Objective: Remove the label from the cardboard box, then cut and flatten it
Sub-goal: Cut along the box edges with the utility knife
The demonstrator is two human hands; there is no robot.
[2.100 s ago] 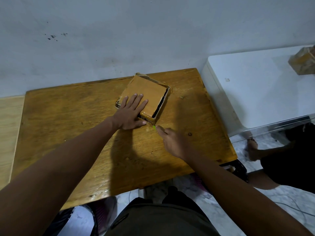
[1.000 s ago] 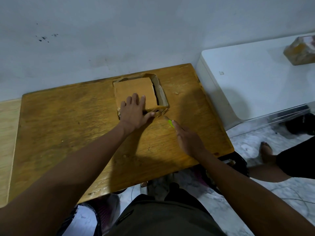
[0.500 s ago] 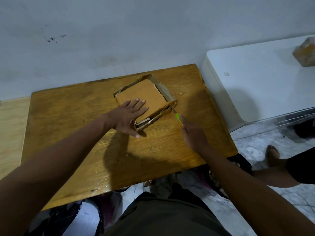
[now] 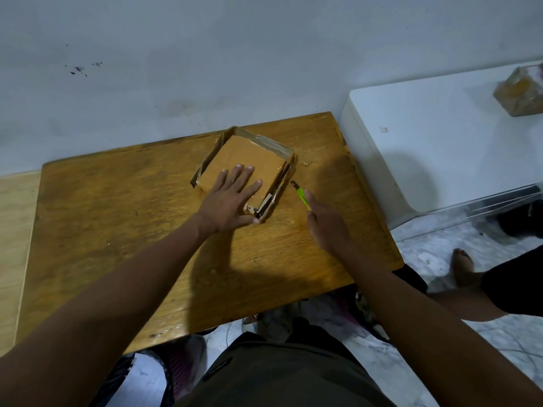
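A shallow brown cardboard box [image 4: 249,155] lies on the wooden table [image 4: 117,230], near its far edge, turned at an angle. Its low side walls stand up around a flat panel. My left hand [image 4: 230,198] lies flat on that panel with fingers spread, pressing on the near half. A small white scrap with black print shows by my left thumb. My right hand [image 4: 326,224] is closed around a green-handled cutter [image 4: 299,195], whose blade tip points at the box's right wall, a little apart from it.
A white appliance top [image 4: 440,136] stands right of the table with a wrapped brown package [image 4: 520,92] on it. Another person's foot [image 4: 464,265] rests on the marble floor at the right. A grey wall runs behind the table.
The box has turned under my left hand, which now lies further onto the panel. My right hand with the cutter has stayed beside the box's right wall, slightly off it.
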